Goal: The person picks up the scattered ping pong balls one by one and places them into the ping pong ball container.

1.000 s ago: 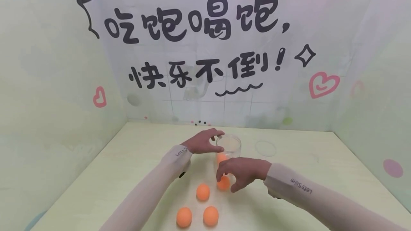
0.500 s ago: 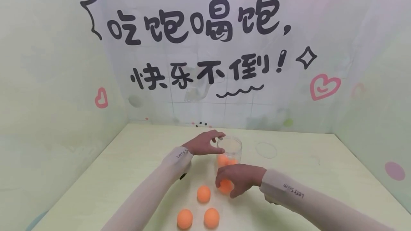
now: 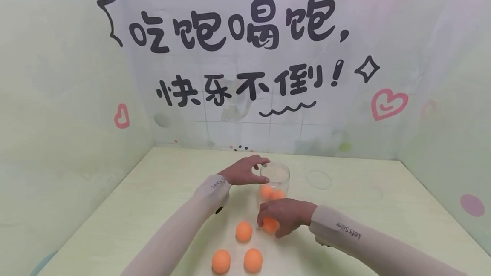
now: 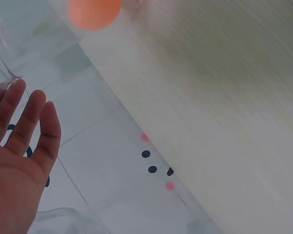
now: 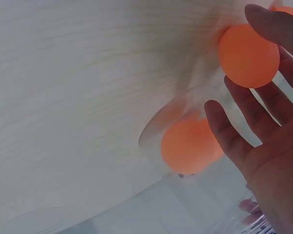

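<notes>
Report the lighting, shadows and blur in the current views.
Head: even light, crisp wall lettering, soft shadows on the table; left wrist: dim and hazy, left hand slightly soft, broad shade over the table; right wrist: dim, small glints on the clear jar, no strong motion blur on the right hand.

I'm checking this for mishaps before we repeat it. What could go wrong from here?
The orange ball pinched by the right grip could slip and roll, being round. The three loose balls lie free on the table and might roll if brushed. The clear jar could tip if bumped, since the left grip seems to brace only one side.
</notes>
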A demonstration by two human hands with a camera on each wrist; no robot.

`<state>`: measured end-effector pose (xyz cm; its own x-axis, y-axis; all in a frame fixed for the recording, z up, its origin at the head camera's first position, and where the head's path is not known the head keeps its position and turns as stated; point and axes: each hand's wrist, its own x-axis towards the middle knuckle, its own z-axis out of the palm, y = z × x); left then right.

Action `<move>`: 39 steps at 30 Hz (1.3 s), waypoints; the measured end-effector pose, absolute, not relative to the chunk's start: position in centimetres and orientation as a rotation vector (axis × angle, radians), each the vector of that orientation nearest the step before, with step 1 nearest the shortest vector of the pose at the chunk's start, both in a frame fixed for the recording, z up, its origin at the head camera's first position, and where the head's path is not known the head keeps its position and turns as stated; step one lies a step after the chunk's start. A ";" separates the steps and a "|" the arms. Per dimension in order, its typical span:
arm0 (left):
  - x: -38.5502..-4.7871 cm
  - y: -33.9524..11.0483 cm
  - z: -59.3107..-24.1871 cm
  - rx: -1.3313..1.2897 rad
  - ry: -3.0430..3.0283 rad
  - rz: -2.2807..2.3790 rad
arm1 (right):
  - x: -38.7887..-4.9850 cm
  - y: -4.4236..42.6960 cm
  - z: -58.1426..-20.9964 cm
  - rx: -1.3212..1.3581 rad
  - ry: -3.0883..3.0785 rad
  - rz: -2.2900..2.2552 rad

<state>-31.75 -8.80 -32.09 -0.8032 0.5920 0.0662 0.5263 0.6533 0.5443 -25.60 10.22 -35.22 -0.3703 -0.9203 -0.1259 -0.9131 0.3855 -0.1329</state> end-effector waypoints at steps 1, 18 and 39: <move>-31.7 -8.8 -32.1 0.936 2.750 0.847 | -25.6 10.2 -35.2 -1.649 2.462 -0.053; -31.9 -8.7 -32.6 0.889 2.758 0.848 | -25.3 10.6 -33.3 -1.607 2.480 -0.050; -31.8 -8.8 -32.3 0.916 2.737 0.866 | -22.6 13.8 -30.3 -1.717 2.493 -0.075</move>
